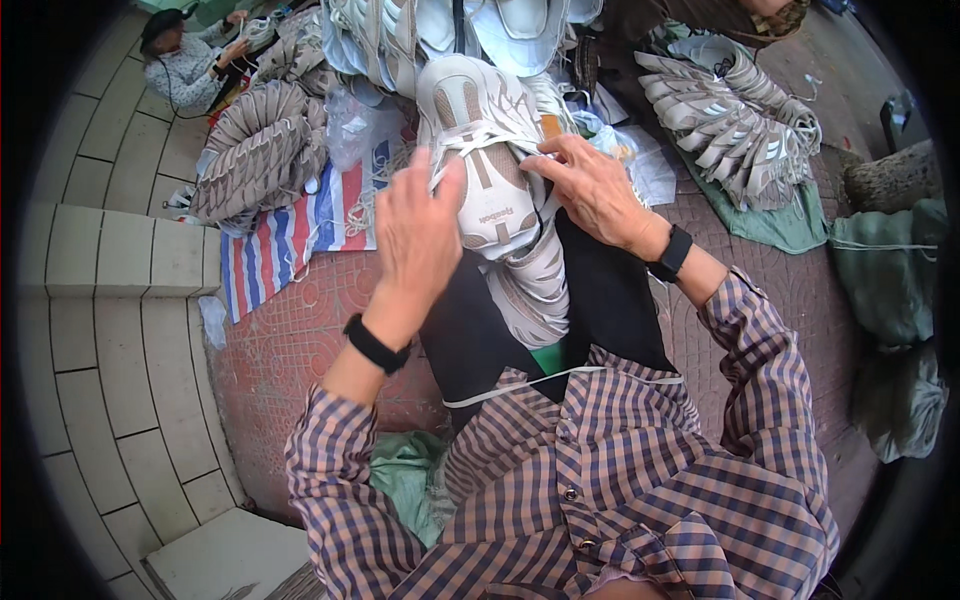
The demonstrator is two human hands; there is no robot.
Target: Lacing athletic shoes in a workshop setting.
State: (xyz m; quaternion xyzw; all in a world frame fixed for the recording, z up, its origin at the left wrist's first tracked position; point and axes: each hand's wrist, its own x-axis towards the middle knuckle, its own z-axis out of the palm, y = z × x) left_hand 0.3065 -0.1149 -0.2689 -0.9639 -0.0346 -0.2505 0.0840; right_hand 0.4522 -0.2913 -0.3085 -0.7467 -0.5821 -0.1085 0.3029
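A beige and white sneaker upper [495,195] lies in front of me above my knees, toe toward me, with white shoelaces [480,133] crossing its tongue. At its right edge my right hand [600,190] has thumb and forefinger drawn together on a lace. Close along its left edge is my left hand [415,225], its fingers smeared by motion; a strand of lace runs near them, but whether they grip it is unclear. Beneath the toe, a nested row of similar uppers [530,295] hangs down between my legs.
More uppers are stacked at the far side [385,40], in a coil at the left [265,150] and in a fan on a green sack [770,222] at the right. A striped sheet [275,262] covers floor at left. Another person [185,65] sits far left, handling a shoe.
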